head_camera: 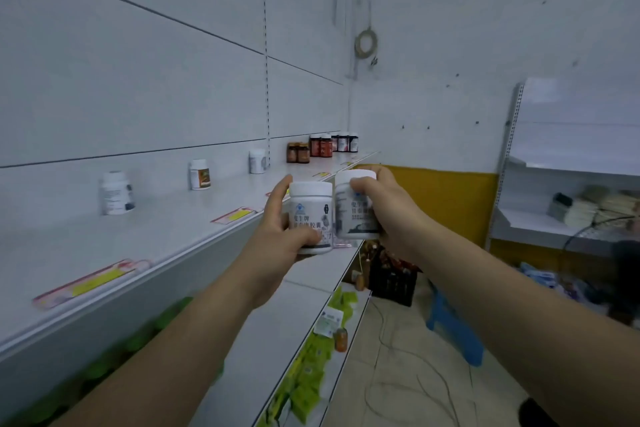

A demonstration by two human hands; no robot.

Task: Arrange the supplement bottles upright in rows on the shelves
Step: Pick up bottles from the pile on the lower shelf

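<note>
Left hand (277, 236) grips white cylindrical bottle (310, 215) | right hand (388, 215) grips matching bottle (348, 218)

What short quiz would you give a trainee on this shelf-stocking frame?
1. True or false: the left hand holds one white bottle and the right hand holds a second white bottle.
2. How many lone white bottles stand on the top shelf? A one, B three, C six.
3. Fill in: the dark bottles cluster at the shelf's ___ end.
Key: 1 true; 2 B; 3 far.
</note>
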